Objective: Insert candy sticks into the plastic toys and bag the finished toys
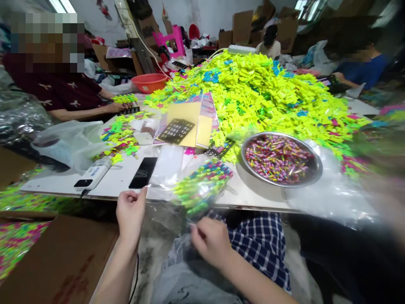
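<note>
A clear plastic bag (pixel 202 183), filled with rows of small yellow-green, pink and blue plastic pieces, lies at the table's front edge. Its loose film hangs toward me, between my hands. My right hand (pixel 211 238) is closed, thumb against fingers, pinching the film just below the packed pieces. On the other side, my left hand (pixel 131 209) is closed in a pinch at the film's left end, close to a black phone (pixel 143 172). The thin film is hard to make out at the left fingertips.
A metal bowl (pixel 281 159) of small wrapped pieces stands to the right. Behind rises a large yellow-green heap (pixel 253 88). A black perforated tray (pixel 176 131) rests on cardboard. A white device (pixel 95 173) and an open carton (pixel 60 257) are left. Co-workers sit around the table.
</note>
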Motion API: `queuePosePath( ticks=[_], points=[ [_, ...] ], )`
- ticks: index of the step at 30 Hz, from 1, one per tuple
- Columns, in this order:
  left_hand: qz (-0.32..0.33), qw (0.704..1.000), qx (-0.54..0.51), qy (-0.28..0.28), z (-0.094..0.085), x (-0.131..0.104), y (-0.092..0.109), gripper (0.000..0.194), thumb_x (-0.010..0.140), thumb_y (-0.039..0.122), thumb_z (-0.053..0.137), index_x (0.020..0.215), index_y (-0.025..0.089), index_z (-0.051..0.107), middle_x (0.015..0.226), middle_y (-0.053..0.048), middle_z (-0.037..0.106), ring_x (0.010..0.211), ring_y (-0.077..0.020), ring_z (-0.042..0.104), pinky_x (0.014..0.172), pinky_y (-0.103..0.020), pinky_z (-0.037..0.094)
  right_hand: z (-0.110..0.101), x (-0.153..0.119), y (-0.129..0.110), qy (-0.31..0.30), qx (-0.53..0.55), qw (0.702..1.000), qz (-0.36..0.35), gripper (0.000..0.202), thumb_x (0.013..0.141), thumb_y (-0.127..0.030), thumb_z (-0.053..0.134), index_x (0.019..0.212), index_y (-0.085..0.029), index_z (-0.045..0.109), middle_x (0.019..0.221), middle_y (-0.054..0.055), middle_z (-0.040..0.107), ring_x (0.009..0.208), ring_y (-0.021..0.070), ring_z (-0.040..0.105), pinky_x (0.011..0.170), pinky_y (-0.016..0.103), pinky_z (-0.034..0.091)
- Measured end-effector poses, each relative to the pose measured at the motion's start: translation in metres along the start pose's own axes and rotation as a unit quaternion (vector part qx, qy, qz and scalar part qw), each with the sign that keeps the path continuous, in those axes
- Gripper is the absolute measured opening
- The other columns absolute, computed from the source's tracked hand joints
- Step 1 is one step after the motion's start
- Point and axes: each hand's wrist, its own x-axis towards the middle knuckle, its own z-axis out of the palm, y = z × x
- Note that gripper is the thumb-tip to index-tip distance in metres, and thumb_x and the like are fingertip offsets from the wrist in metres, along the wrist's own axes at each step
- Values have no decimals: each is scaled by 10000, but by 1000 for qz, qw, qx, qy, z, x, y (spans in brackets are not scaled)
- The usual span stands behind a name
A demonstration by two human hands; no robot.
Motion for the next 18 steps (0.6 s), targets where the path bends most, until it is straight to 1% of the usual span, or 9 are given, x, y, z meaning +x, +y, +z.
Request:
queuePosePath(
  ticks=[2, 4, 5, 6, 8, 11, 14, 16, 18],
  points=[
    [-37, 997, -60, 43, -1, -18, -23, 215, 669, 308, 611, 645, 191, 432, 556, 62, 426, 511, -96, 410, 527, -222, 357, 13, 5, 0, -15, -3, 1000, 10, 335, 828, -236, 406, 509, -163, 476, 489, -2, 482, 470, 84, 439, 489, 214, 279],
    [-82, 982, -167, 42, 2, -42, -46, 191, 713, 346, 553, 662, 196, 446, 553, 56, 439, 530, -106, 444, 545, -226, 384, 19, 10, 0, -26, -6, 1000, 7, 338, 829, -245, 397, 514, -164, 491, 493, 1, 493, 472, 86, 451, 495, 209, 291],
    [-99, 970, -221, -15, 4, -53, -55, 203, 739, 382, 511, 674, 195, 466, 590, 40, 479, 585, -118, 489, 591, -234, 412, 20, 11, 0, -32, -8, 999, 1, 343, 831, -248, 391, 516, -166, 496, 493, 3, 496, 475, 88, 456, 498, 209, 296],
    [-116, 962, -244, -42, 7, -63, -62, 251, 759, 426, 463, 682, 189, 490, 625, 17, 521, 630, -133, 525, 623, -247, 433, 20, 11, -1, -40, -10, 999, -5, 349, 834, -250, 385, 514, -167, 497, 491, 4, 496, 476, 91, 459, 501, 210, 299],
    [-168, 933, -293, -125, 10, -77, -66, 400, 778, 519, 374, 753, 161, 552, 738, -44, 605, 734, -169, 578, 680, -272, 461, 19, 9, -5, -71, -9, 997, -13, 345, 833, -245, 387, 517, -170, 505, 495, 5, 504, 484, 96, 470, 508, 211, 309],
    [-187, 895, -348, -206, 11, -81, -51, 575, 775, 612, 304, 886, 123, 584, 856, -98, 648, 811, -193, 599, 712, -280, 474, 16, -1, -11, -142, 11, 990, -14, 233, 801, -256, 447, 611, -177, 557, 568, 8, 559, 540, 112, 517, 539, 212, 340],
    [-142, 900, -352, -215, 9, -74, -26, 399, 753, 510, 491, 894, 146, 577, 847, -66, 655, 790, -176, 609, 717, -268, 479, 12, -17, -9, -197, 52, 979, -16, 136, 775, -286, 501, 794, -196, 600, 684, 14, 611, 643, 138, 560, 600, 219, 384],
    [-135, 901, -353, -215, 8, -68, -10, 266, 717, 399, 592, 831, 161, 557, 802, -44, 654, 746, -173, 622, 699, -280, 490, 8, -29, -1, -209, 76, 975, -19, 167, 786, -273, 492, 893, -205, 600, 748, 21, 627, 699, 148, 572, 640, 225, 409],
    [-122, 901, -354, -220, 5, -59, 2, 241, 711, 381, 599, 778, 162, 525, 742, -40, 652, 668, -181, 629, 643, -302, 502, 3, -42, 13, -207, 93, 974, -15, 217, 801, -246, 471, 981, -208, 588, 810, 28, 641, 728, 148, 584, 671, 228, 434]
  ],
)
